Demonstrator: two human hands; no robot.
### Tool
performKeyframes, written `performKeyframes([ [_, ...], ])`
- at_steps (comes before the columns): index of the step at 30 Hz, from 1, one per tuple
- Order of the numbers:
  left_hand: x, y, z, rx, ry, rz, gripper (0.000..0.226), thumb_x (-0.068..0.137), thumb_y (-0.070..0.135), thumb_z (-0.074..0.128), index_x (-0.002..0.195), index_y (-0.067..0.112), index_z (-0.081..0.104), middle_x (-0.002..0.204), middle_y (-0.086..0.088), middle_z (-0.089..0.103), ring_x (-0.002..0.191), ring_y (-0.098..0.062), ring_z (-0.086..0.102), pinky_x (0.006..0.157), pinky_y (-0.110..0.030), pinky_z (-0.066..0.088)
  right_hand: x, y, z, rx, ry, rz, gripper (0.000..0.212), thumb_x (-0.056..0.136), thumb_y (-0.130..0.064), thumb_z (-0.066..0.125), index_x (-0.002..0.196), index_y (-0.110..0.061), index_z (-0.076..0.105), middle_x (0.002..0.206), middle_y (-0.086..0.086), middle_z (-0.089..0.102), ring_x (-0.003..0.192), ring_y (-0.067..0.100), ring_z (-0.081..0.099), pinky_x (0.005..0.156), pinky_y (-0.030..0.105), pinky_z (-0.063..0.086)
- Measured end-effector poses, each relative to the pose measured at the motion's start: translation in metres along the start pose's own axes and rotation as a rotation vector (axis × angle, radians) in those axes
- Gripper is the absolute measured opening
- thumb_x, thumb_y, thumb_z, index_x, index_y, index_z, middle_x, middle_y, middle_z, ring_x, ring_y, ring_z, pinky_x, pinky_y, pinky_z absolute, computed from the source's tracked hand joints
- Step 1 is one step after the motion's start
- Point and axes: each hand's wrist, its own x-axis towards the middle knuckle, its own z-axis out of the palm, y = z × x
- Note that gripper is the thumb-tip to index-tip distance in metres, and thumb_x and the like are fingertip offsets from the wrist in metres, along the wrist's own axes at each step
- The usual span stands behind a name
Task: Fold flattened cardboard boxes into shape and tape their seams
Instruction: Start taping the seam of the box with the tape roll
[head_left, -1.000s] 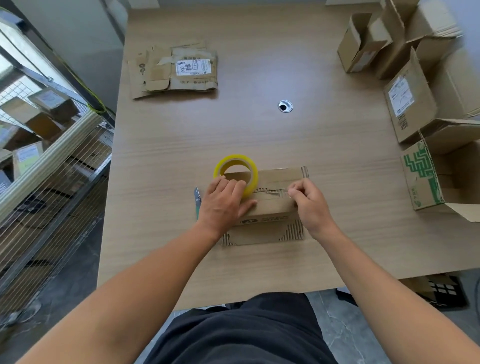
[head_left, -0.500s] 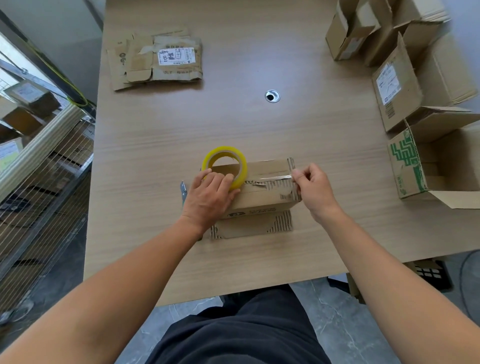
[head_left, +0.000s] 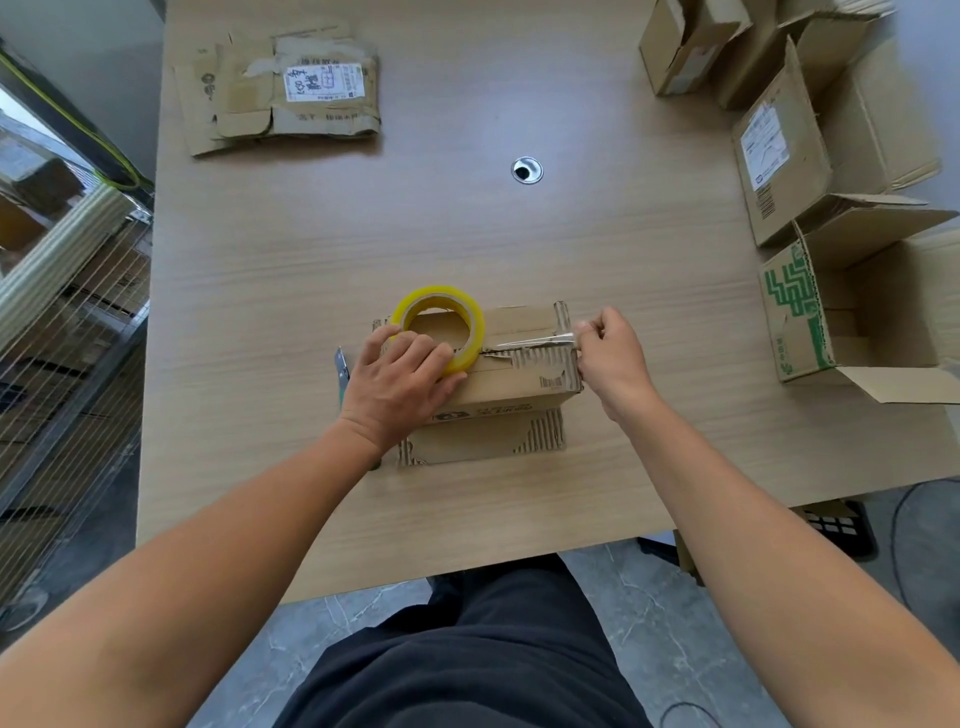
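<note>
L hand (head_left: 400, 379) has fingers curled over the near rim of the yellow tape roll (head_left: 439, 327), holding it flat on the cardboard box (head_left: 514, 384). Box sits front-centre on the bench (head_left: 363, 234), long axis left-to-right, seam up. It's brown w/ torn corrugated edges and a barcode at the rt end. A clear tape strip (head_left: 530, 340) runs rt along the seam to the R hand (head_left: 610, 358), which pinches its end.

Tape roll (head_left: 439, 327): yellow. Box (head_left: 511, 382): brown. Side box (head_left: 795, 312): green zigzag print. Table (head_left: 415, 223): pale woodgrain.
</note>
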Motion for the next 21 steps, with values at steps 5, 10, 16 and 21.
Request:
performKeyframes([
  [5, -0.001, -0.002, 0.001, -0.031, -0.033, -0.009, 0.024, 0.099, 0.045, 0.057, 0.098, 0.021, 0.06, 0.091, 0.003, 0.055, 0.09, -0.022, 0.055, 0.105, -0.041, 0.034, -0.005, 0.001, 0.001, -0.092, 0.024, -0.048, 0.026, 0.102, -0.022, 0.047, 0.078, -0.019, 0.038, 0.073, -0.002, 0.044, 0.067, 0.017, 0.039, 0.061, 0.035, 0.033],
  [10, -0.002, -0.002, 0.003, -0.044, -0.059, -0.011, 0.024, 0.1, 0.046, 0.056, 0.1, 0.022, 0.059, 0.092, 0.003, 0.053, 0.091, -0.022, 0.054, 0.106, -0.041, 0.032, -0.004, 0.003, 0.001, -0.131, 0.023, -0.076, 0.021, 0.104, -0.019, 0.048, 0.089, -0.004, 0.047, 0.076, -0.001, 0.048, 0.069, 0.016, 0.041, 0.063, 0.036, 0.035],
  [16, -0.002, -0.002, 0.002, -0.052, -0.079, -0.006, 0.025, 0.1, 0.046, 0.055, 0.101, 0.022, 0.06, 0.091, 0.002, 0.054, 0.09, -0.023, 0.053, 0.105, -0.041, 0.032, -0.004, 0.015, 0.004, -0.199, 0.037, -0.122, 0.022, 0.105, -0.024, 0.049, 0.089, -0.008, 0.048, 0.077, -0.001, 0.053, 0.071, 0.017, 0.047, 0.063, 0.036, 0.037],
  [21, 0.001, -0.002, 0.003, -0.052, -0.085, -0.011, 0.024, 0.1, 0.045, 0.055, 0.1, 0.022, 0.061, 0.09, 0.002, 0.055, 0.09, -0.024, 0.054, 0.104, -0.042, 0.033, -0.005, 0.031, 0.014, -0.018, -0.006, -0.123, 0.029, 0.109, -0.031, 0.041, 0.085, -0.016, 0.048, 0.078, -0.001, 0.052, 0.072, 0.014, 0.048, 0.066, 0.035, 0.038],
])
